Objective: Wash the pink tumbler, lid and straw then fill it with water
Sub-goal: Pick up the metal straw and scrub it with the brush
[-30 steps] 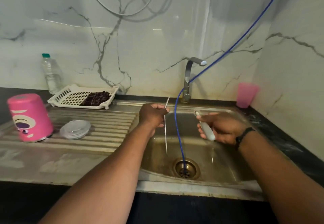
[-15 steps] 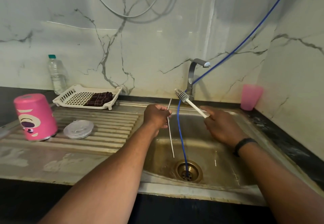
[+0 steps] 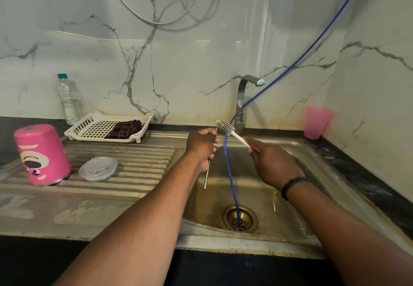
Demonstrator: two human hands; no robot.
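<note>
My left hand grips a thin metal straw upright over the sink basin, its lower end hanging below my fist. My right hand holds a white-handled bottle brush, whose bristled head touches the straw's top end beside my left fist. The pink tumbler with a cartoon face stands upside down on the ribbed drainboard at the left. Next to the tumbler lies its clear lid, flat on the ribs.
A steel tap stands behind the basin, and a blue hose runs down from the upper right into the drain. A white basket with a dark cloth, a water bottle and a pink cup line the back.
My right hand turned the brush from lying down in my palm to pointing up-left, bringing its bristles to the straw's top. My left hand slid lower along the straw.
</note>
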